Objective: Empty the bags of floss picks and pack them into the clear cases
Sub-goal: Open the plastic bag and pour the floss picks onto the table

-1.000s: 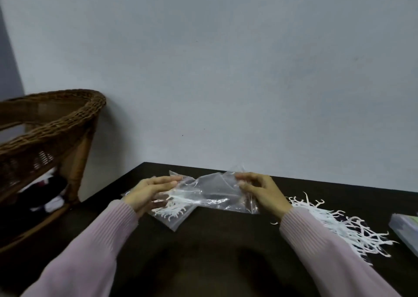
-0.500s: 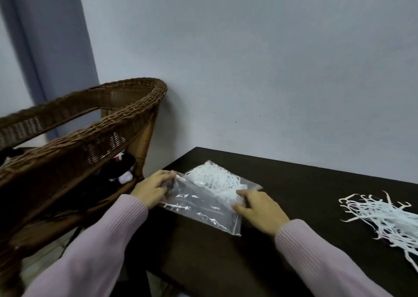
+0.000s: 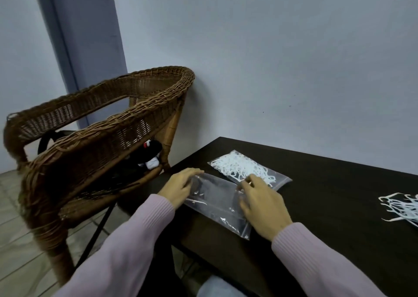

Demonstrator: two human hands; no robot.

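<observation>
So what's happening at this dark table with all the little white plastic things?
A person in pink sleeves is handling a nearly empty clear plastic bag, left hand and right hand resting on it. Behind it lies a second clear bag full of white floss picks. A loose pile of white floss picks lies on the dark table.

Near bag (image 3: pixel 214 202): clear plastic, nearly empty, a few white picks left inside; lies flat at the table's near-left edge.
Far bag (image 3: pixel 248 170): clear, full of tangled white floss picks; lies flat just beyond the near bag.
Loose floss picks (image 3: pixel 402 208): white heap at the far right, well apart from both bags.
</observation>
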